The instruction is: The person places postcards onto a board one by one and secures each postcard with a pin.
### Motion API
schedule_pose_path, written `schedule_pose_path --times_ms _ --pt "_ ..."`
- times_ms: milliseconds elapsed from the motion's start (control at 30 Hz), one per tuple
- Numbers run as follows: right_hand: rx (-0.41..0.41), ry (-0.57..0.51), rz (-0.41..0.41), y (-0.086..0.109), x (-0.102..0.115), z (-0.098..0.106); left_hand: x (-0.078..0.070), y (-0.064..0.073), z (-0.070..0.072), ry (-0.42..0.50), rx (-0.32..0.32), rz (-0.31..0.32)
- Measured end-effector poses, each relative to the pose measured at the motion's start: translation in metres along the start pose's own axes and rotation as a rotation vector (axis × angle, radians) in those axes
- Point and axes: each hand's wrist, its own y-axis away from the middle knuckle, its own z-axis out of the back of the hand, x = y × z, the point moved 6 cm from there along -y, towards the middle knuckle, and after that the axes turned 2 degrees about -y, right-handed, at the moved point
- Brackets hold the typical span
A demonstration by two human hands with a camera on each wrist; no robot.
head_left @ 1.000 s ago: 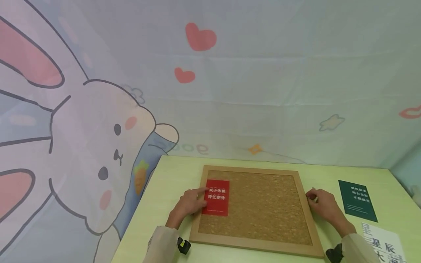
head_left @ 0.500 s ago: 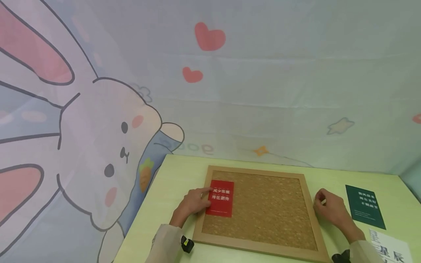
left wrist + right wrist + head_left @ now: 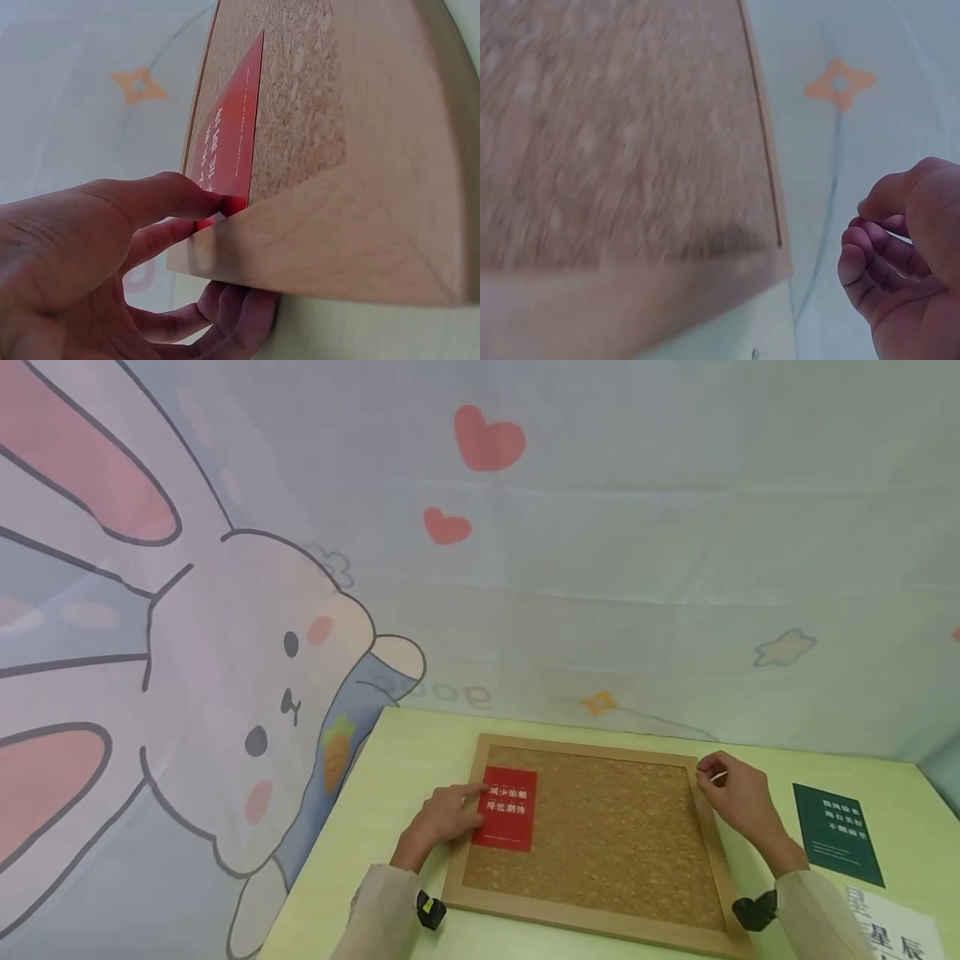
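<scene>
While the L hand (image 3: 442,817) presses the red card (image 3: 506,828) w/ thumb & index, the R hand (image 3: 738,797) hovers at the far R corner of the board (image 3: 600,835). The red card lies flat on the board's cork face, at its L end, one edge along the wooden frame (image 3: 577,917), white print up. L grip: thumb & index spread, tips on the card, not clamped round it; the other fingers curl low against the frame's outer side, seen from the L wrist. R grip: thumb & fingertips drawn together, the rest curled; can't tell if anything tiny sits btwn them. From the R wrist view, it's apart from the frame, just beside the corner.

The board lies on the pale tabletop (image 3: 420,743). Off to its R I see a green card (image 3: 840,835) w/ white text, lying askew; nearer the person, a white sheet (image 3: 903,927) w/ dark characters, partly cut off. Behind hangs a backdrop (image 3: 600,568) printed w/ a sideways rabbit (image 3: 210,693), etc.
</scene>
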Motion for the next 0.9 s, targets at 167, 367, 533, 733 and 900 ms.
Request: schedule_pose_path --times_ms 167,367,533,733,900 --pt "0.073 -0.054 0.02 -0.014 0.028 -0.016 0.0 0.001 0.0 0.023 0.01 0.003" --pt "0.118 -0.11 0.048 -0.031 0.06 -0.038 -0.001 0.003 0.003 0.028 0.009 0.005" --pt "0.161 -0.177 0.079 -0.045 0.089 -0.06 -0.001 0.001 0.005 0.029 0.012 0.013" --pt "0.264 -0.16 0.211 -0.058 0.123 -0.096 -0.002 0.0 0.004 0.035 0.022 0.018" --pt "0.371 -0.158 0.226 -0.061 0.143 -0.132 -0.002 0.001 0.003 0.024 0.019 0.009"
